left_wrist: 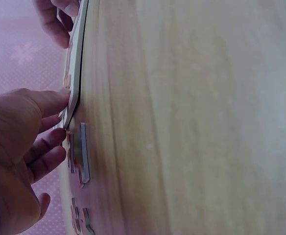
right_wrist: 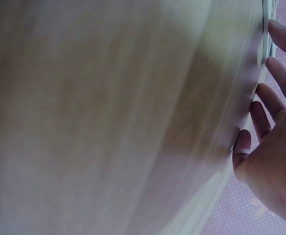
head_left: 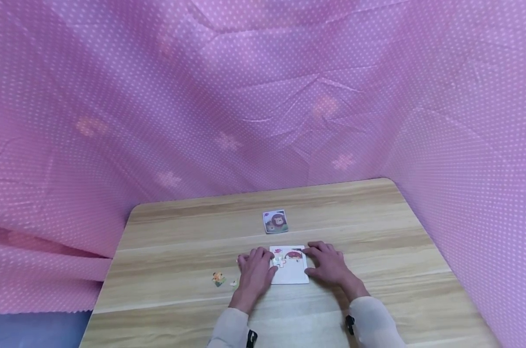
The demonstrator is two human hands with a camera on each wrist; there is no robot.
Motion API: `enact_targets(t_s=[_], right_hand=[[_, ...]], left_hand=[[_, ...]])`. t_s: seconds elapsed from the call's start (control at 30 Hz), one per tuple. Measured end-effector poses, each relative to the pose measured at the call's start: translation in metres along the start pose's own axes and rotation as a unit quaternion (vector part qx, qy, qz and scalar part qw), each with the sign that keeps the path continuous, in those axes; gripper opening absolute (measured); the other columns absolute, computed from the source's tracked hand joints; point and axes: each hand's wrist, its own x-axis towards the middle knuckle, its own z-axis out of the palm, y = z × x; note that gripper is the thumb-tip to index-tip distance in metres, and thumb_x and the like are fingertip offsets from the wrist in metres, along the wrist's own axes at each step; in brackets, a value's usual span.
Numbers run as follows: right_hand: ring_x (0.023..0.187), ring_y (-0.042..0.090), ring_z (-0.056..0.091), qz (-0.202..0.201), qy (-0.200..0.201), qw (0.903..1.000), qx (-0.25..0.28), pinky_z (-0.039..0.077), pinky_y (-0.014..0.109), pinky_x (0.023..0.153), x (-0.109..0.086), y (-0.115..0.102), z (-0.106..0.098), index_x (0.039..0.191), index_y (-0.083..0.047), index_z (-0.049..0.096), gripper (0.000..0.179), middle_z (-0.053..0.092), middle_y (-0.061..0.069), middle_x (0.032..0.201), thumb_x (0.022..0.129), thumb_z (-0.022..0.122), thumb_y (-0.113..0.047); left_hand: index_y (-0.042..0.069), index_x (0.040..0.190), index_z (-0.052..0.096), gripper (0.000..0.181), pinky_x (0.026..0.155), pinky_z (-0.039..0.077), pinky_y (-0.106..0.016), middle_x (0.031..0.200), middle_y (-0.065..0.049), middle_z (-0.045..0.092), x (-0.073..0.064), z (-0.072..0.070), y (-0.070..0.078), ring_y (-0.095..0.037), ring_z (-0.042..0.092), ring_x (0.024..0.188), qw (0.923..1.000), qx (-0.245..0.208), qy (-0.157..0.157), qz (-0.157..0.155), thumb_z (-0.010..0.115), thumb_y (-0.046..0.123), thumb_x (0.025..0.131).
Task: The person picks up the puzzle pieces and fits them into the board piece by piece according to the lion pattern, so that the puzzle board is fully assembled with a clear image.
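Note:
A white puzzle tray [head_left: 290, 276] lies flat on the table between both hands. Several picture pieces fill its upper part, among them a reddish-brown one [head_left: 294, 254] and a pale knobbed one [head_left: 280, 262]. My left hand [head_left: 255, 271] rests at the tray's left side, thumb and forefinger touching its edge. On the opposite side, my right hand [head_left: 330, 265] touches the right edge with thumb and forefinger; its other fingers rest spread on the table in the right wrist view. Loose puzzle pieces [left_wrist: 85, 152] lie beside the left fingers, some partly hidden by that hand in the head view.
A picture card [head_left: 275, 222] with a lion lies beyond the tray. Left of the left hand sit an orange-and-green piece [head_left: 218, 279] and a small pale piece [head_left: 234, 283]. Pink dotted cloth [head_left: 263, 96] hangs around the wooden table [head_left: 180, 232].

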Motion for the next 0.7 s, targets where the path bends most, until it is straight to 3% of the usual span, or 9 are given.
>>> enact_targets(t_s=[0.33, 0.6, 0.7], right_hand=[[0.135, 0.028, 0.037, 0.006, -0.001, 1.0, -0.001, 0.033, 0.052, 0.096, 0.0011, -0.0021, 0.0007, 0.13, -0.031, 0.058, 0.056, 0.043, -0.001, 0.147, 0.078, 0.076, -0.041], [0.135, 0.03, 0.037, 0.005, -0.004, 1.0, -0.006, 0.034, 0.053, 0.097, 0.0001, -0.0051, 0.0011, 0.131, -0.029, 0.058, 0.057, 0.043, 0.001, 0.147, 0.079, 0.076, -0.041], [0.134, 0.03, 0.037, 0.002, -0.002, 1.0, -0.004, 0.034, 0.054, 0.096, -0.0005, -0.0057, 0.0022, 0.131, -0.029, 0.058, 0.057, 0.043, 0.001, 0.148, 0.079, 0.076, -0.041]], left_hand=[[0.028, 0.125, 0.063, 0.039, 0.093, 0.025, -0.054, 0.116, 0.002, 0.058, 0.0003, 0.0, 0.0002, -0.02, 0.05, 0.105, 1.0, 0.002, -0.005, 0.006, 0.065, 0.037, 0.088], [0.027, 0.112, 0.069, 0.027, 0.093, 0.026, -0.054, 0.109, 0.003, 0.056, 0.0, 0.0015, -0.0021, -0.019, 0.05, 0.101, 1.0, 0.002, 0.002, 0.009, 0.066, 0.037, 0.087], [0.028, 0.108, 0.072, 0.024, 0.092, 0.027, -0.053, 0.108, 0.004, 0.058, -0.0013, 0.0021, -0.0038, -0.018, 0.052, 0.1, 0.9996, 0.007, 0.019, 0.018, 0.067, 0.036, 0.086]])
